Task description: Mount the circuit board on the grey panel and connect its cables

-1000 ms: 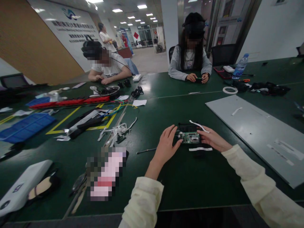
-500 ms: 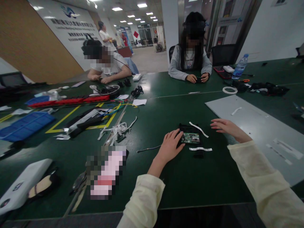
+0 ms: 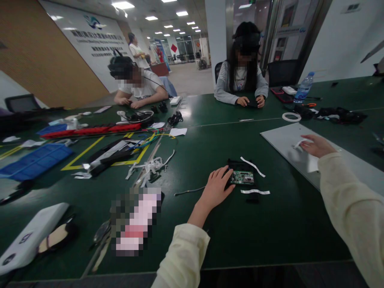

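A green circuit board (image 3: 243,177) lies on the table in front of me. My left hand (image 3: 216,185) is closed over its left end, thumb at the near edge and fingers at the far side, hiding that end. White strips lie close by: one strip (image 3: 252,167) slants across a black part (image 3: 235,164) behind the board, another strip (image 3: 255,192) crosses a small black piece (image 3: 252,198) in front. Over the pale grey panel (image 3: 282,138) at the right, my right hand (image 3: 318,145) pinches the end of a short white strip (image 3: 298,143). A thin cable (image 3: 189,191) runs left from beneath my left hand.
A tangle of white strips (image 3: 153,168), a phone (image 3: 139,224) and a white device (image 3: 33,238) lie to the left. Beyond them are a blue tray (image 3: 36,158) and a red strip (image 3: 90,130). A tape roll (image 3: 291,117) and bottle (image 3: 304,88) stand back right. Two people sit opposite.
My right hand has moved right, from beside the circuit board to over the grey panel, and has closed on a white strip there. My left hand has stayed on the board.
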Tool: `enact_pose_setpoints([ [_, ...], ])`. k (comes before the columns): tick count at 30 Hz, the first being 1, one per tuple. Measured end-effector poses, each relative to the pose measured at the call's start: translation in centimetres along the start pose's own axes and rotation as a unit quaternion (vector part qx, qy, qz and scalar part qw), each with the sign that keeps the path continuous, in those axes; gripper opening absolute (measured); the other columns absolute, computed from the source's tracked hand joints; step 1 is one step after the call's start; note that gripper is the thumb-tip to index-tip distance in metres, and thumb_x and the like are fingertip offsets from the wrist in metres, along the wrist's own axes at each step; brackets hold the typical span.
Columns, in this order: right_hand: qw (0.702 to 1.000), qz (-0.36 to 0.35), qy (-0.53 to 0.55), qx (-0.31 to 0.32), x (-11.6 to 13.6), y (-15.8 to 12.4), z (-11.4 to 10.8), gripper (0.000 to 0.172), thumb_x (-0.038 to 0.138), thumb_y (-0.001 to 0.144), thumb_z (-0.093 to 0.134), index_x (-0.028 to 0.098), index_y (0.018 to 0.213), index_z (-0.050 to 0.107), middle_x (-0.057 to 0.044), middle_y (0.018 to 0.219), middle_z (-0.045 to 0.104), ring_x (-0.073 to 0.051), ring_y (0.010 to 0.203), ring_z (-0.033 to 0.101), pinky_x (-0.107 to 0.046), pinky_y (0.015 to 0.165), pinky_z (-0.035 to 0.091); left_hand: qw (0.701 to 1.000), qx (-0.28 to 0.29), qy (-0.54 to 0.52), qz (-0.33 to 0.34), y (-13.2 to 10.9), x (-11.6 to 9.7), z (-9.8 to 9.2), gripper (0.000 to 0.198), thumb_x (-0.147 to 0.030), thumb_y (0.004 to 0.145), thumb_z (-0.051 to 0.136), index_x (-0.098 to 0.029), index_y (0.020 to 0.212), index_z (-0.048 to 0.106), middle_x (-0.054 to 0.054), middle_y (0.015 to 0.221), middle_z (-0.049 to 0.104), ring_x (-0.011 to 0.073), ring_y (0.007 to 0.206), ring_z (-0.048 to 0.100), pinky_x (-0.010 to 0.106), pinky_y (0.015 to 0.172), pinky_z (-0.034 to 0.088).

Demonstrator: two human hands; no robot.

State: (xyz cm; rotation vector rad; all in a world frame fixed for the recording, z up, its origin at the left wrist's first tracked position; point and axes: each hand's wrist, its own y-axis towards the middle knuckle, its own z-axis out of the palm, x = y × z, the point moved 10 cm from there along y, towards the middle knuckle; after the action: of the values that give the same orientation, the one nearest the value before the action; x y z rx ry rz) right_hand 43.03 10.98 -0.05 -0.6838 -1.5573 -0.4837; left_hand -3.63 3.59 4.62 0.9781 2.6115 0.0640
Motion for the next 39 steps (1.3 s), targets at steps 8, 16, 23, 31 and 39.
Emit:
enact_pose_setpoints([
  [8, 0.985, 0.139, 0.103, -0.010, -3.1, -0.8, 1.2, 0.018, 0.005, 0.075, 0.051, 0.015, 0.060, 0.054, -0.003, 0.064, 0.055, -0.008, 0.056, 0.052, -0.019, 0.053, 0.043, 1.000, 0.003, 0.001, 0.003, -0.1, -0.1, -0.1, 0.053, -0.038, 0.091, 0.049, -0.029, 0.140, 0.032, 0.006, 0.149, 0.034, 0.0249, 0.137, 0.032, 0.049, 0.112, 0.027],
  [16, 0.973, 0.077, 0.212, -0.039, -0.8, -3.7, 1.7, 0.020, 0.008, 0.078, 0.043, 0.017, 0.063, 0.052, 0.001, 0.065, 0.056, -0.006, 0.059, 0.055, -0.014, 0.060, 0.050, 1.000, -0.004, 0.016, 0.010, -0.1, 0.2, 0.3, 0.053, -0.040, 0.090, 0.049, -0.027, 0.140, 0.034, 0.008, 0.148, 0.034, 0.0254, 0.136, 0.033, 0.048, 0.111, 0.027],
  [23, 0.941, 0.033, 0.231, 0.244, 4.5, -16.2, 13.3, 0.008, 0.021, 0.076, 0.063, 0.016, 0.083, 0.065, -0.003, 0.082, 0.064, -0.011, 0.077, 0.063, -0.026, 0.076, 0.054, 1.000, -0.007, 0.022, 0.014, -0.1, -0.1, 0.2, 0.054, -0.039, 0.091, 0.048, -0.026, 0.140, 0.033, 0.008, 0.148, 0.034, 0.0260, 0.136, 0.033, 0.049, 0.110, 0.028],
  [31, 0.842, -0.080, 0.031, 0.533, 5.6, -37.2, 24.8, 0.026, 0.029, 0.084, 0.056, 0.017, 0.103, 0.069, -0.004, 0.086, 0.068, -0.013, 0.074, 0.062, -0.027, 0.070, 0.051, 0.999, -0.010, 0.011, 0.051, -0.5, 0.6, 1.5, 0.056, -0.030, 0.087, 0.050, -0.022, 0.140, 0.036, 0.009, 0.147, 0.036, 0.0238, 0.136, 0.032, 0.044, 0.111, 0.027],
  [39, 0.844, -0.029, -0.071, 0.531, 1.5, -38.1, 24.7, 0.024, 0.023, 0.085, 0.049, 0.016, 0.101, 0.066, -0.003, 0.083, 0.068, -0.009, 0.056, 0.062, -0.018, 0.048, 0.043, 0.998, 0.025, 0.036, 0.037, -0.2, 0.5, 1.5, 0.060, -0.030, 0.084, 0.051, -0.022, 0.141, 0.034, 0.010, 0.149, 0.032, 0.0261, 0.136, 0.031, 0.044, 0.109, 0.027],
])
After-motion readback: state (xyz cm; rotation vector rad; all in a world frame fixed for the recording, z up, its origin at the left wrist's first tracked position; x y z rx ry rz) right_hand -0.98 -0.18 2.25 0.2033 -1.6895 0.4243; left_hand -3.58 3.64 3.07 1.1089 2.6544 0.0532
